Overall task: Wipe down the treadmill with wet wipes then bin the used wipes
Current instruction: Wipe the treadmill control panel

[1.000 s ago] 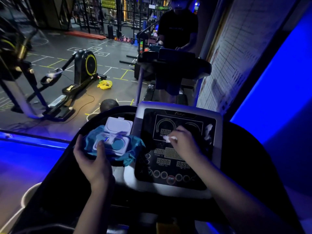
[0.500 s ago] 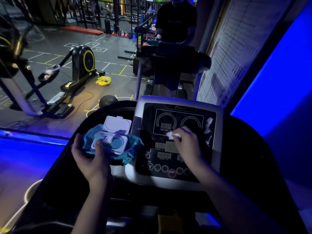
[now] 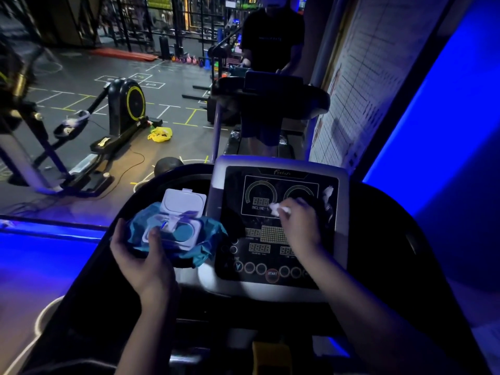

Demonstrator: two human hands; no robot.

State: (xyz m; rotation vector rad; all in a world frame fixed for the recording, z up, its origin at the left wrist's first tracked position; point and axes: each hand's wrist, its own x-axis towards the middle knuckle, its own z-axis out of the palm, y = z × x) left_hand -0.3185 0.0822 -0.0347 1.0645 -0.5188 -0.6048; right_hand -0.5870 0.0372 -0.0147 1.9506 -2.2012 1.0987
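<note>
the right hand (image 3: pixel 297 226) lies on the dark display panel (image 3: pixel 259 190) of the treadmill console (image 3: pixel 270 161). its fingers are curled round a small crumpled white wipe (image 3: pixel 276 209). the wipe pokes out past the fingertips and presses on the upper half of the panel, between the two round gauges and just above the dotted grid readout. a white streak (image 3: pixel 328 193) shows near the panel's upper right corner; i cannot tell what it is. the red start button (image 3: pixel 272 274) sits at the panel's near edge, well apart from the wipe.

the left hand (image 3: pixel 140 255) grips the blue wet wipes pack (image 3: pixel 208 236) from its near left corner, fingers underneath and thumb on top of the white flip frame. the pack lies over the left side of the console, just beside the panel's left edge. its white lid (image 3: pixel 184 200) stands open toward the far side, and the next sheet (image 3: pixel 173 221) sticks up out of the opening.

beyond the console's far edge stands a second treadmill (image 3: pixel 270 96) with a person in a dark shirt (image 3: pixel 273 36) on it. on the gym floor to the left are a machine with a yellow-rimmed wheel (image 3: pixel 132 104), a yellow bag (image 3: pixel 160 134) and a dark ball (image 3: pixel 167 166). a gridded chart (image 3: pixel 365 90) hangs on the wall to the right.
</note>
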